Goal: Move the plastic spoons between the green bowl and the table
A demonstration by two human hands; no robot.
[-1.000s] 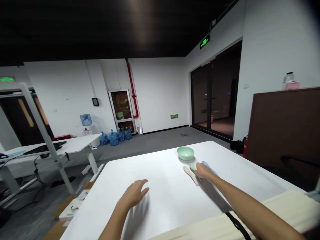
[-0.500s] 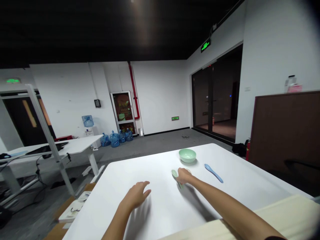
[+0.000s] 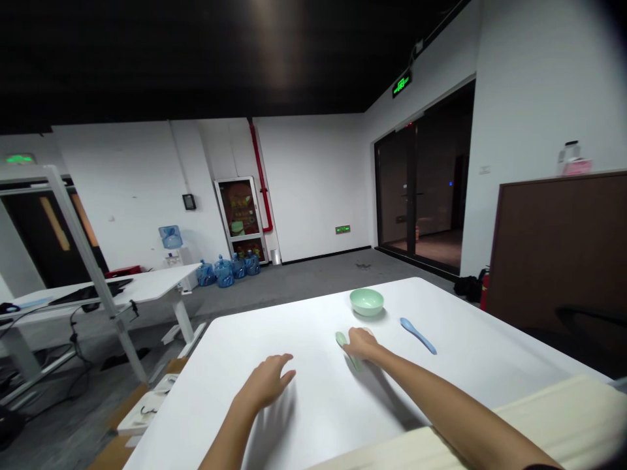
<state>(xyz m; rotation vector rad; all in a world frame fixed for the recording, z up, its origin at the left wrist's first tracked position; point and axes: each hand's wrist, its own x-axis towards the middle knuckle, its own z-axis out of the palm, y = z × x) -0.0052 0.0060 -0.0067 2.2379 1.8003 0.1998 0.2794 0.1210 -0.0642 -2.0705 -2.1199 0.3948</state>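
Note:
My right hand (image 3: 361, 344) has its fingers closed around the handle of a light green spoon (image 3: 341, 339), which is at the white tabletop with its bowl end pointing away from me. A pale edge of something shows just behind these fingers, mostly hidden. My left hand (image 3: 269, 380) hovers over the table to the left, holding nothing, thumb and fingers apart. Beyond the right hand stands a green bowl (image 3: 366, 302), upright. To its right a blue spoon (image 3: 418, 335) lies slanted on the table.
A cream cloth (image 3: 548, 412) lies along the near edge of the white table (image 3: 235, 339). On the floor at left are cardboard and white trays (image 3: 134, 418). Another desk (image 3: 157, 284) with cables is further left, and blue water bottles (image 3: 224, 271) stand by the wall.
The camera view has shifted very slightly. Both hands, the spoons and the bowl stay in nearly the same places, with my right hand still at the green spoon.

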